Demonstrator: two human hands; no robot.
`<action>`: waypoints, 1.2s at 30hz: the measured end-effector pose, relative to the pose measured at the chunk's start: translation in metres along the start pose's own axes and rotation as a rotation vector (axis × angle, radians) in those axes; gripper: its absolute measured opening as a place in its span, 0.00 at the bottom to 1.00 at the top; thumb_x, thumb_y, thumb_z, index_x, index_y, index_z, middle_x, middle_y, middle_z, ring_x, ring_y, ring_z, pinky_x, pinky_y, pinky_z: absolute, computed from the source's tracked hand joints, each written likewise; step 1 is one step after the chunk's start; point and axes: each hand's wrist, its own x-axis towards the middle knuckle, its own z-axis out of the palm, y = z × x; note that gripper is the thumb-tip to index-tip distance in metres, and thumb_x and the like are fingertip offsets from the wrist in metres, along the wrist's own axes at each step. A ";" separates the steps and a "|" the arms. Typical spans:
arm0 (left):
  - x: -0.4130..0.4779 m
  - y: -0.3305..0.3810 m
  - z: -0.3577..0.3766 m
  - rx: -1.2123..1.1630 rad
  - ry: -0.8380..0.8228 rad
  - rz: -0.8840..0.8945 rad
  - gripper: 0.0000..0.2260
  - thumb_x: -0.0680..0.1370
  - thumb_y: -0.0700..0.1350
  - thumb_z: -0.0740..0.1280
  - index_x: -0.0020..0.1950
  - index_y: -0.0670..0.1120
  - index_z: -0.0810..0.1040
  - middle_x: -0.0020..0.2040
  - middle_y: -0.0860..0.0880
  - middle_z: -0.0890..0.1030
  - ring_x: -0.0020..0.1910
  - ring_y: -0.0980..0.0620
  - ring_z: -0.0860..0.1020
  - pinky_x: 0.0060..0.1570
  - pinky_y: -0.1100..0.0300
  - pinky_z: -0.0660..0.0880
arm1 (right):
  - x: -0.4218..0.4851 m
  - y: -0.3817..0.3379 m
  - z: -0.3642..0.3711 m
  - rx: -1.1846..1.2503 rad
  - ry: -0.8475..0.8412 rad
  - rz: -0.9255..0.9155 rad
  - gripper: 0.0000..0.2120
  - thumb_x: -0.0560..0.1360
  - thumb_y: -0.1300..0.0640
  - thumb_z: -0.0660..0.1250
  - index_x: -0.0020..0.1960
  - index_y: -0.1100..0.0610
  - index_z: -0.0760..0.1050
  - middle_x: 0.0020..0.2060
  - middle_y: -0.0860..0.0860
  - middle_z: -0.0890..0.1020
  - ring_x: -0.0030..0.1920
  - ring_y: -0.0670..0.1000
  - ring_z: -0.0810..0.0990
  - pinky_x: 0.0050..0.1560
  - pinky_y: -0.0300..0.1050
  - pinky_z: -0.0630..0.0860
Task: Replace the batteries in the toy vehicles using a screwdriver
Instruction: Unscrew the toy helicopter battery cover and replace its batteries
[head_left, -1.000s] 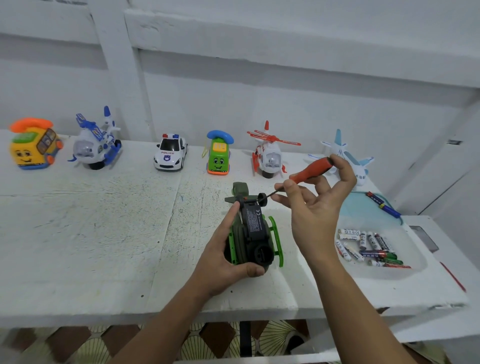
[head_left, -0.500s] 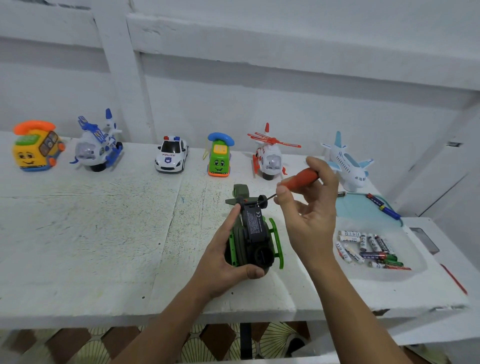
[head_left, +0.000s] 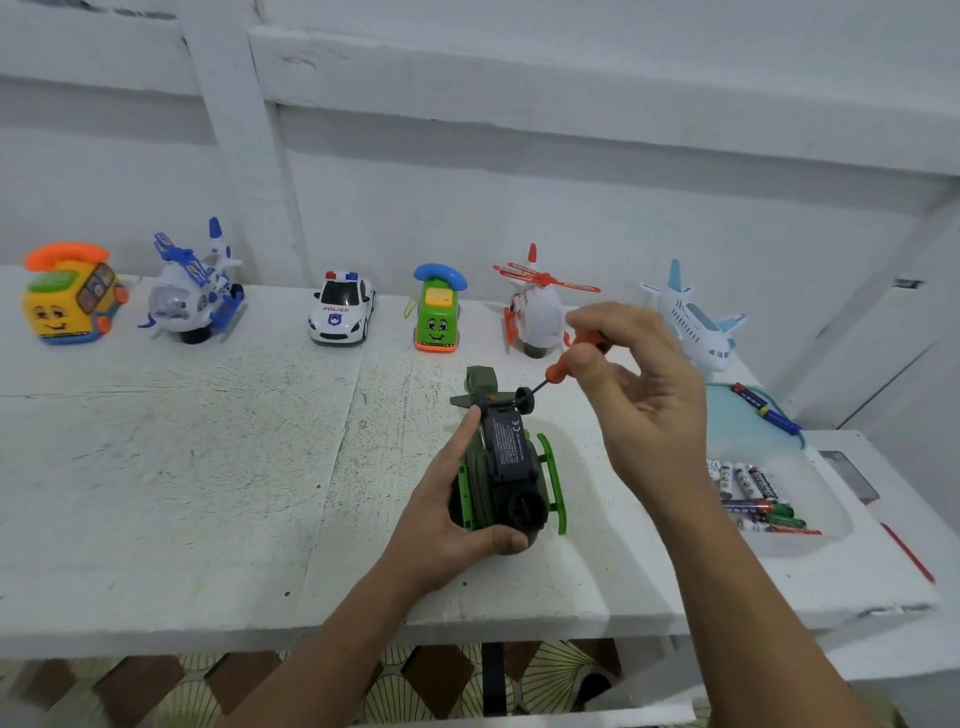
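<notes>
We hold the dark green toy helicopter (head_left: 511, 470) belly-up on the white counter (head_left: 182, 467), near the front edge and a little to the right of the middle. Our left hand (head_left: 441, 525) grasps it from its nine o'clock side: the thumb curls under the rounded near end and a fingertip rests by the small wheels at the far end. The black battery cover with its printed label faces up between the bright green skids. Our right hand (head_left: 644, 405) sits at about two o'clock from the toy and pinches the orange handle of the screwdriver (head_left: 558, 370) between thumb and fingers. The thin dark shaft slants down toward eight o'clock, and its tip reaches the far end of the cover beside a wheel; we cannot tell whether it sits in a screw. At three o'clock from the toy, well apart, a shallow clear tray (head_left: 826, 499) holds a cluster of loose batteries (head_left: 753, 493). Along the back of the counter, around twelve o'clock, six more toys stand in a row. From nine o'clock round to two o'clock they are a yellow telephone toy (head_left: 67, 296), a blue and white helicopter (head_left: 192, 291), a police car (head_left: 340, 309), a green telephone car (head_left: 436, 312), a red and white helicopter (head_left: 537, 312) and a white airplane (head_left: 696, 322).
</notes>
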 end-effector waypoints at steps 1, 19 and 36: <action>0.000 0.000 0.000 0.001 0.001 0.002 0.51 0.60 0.59 0.79 0.73 0.73 0.50 0.74 0.58 0.65 0.73 0.56 0.66 0.72 0.44 0.64 | 0.002 -0.001 0.000 0.001 0.001 0.011 0.08 0.77 0.63 0.67 0.55 0.58 0.80 0.49 0.59 0.75 0.42 0.58 0.81 0.46 0.48 0.81; 0.000 0.001 0.000 0.003 0.007 -0.013 0.51 0.59 0.59 0.79 0.72 0.75 0.50 0.74 0.58 0.65 0.73 0.54 0.66 0.72 0.43 0.65 | 0.010 -0.003 -0.002 -0.031 -0.040 0.041 0.20 0.80 0.68 0.56 0.64 0.50 0.74 0.48 0.51 0.82 0.46 0.55 0.83 0.55 0.54 0.79; -0.001 0.000 0.001 -0.013 0.005 -0.019 0.53 0.58 0.62 0.79 0.74 0.72 0.51 0.72 0.55 0.69 0.70 0.52 0.70 0.69 0.43 0.69 | 0.003 0.011 0.002 -0.253 -0.199 0.165 0.34 0.76 0.66 0.67 0.66 0.34 0.56 0.45 0.49 0.82 0.44 0.46 0.84 0.48 0.41 0.80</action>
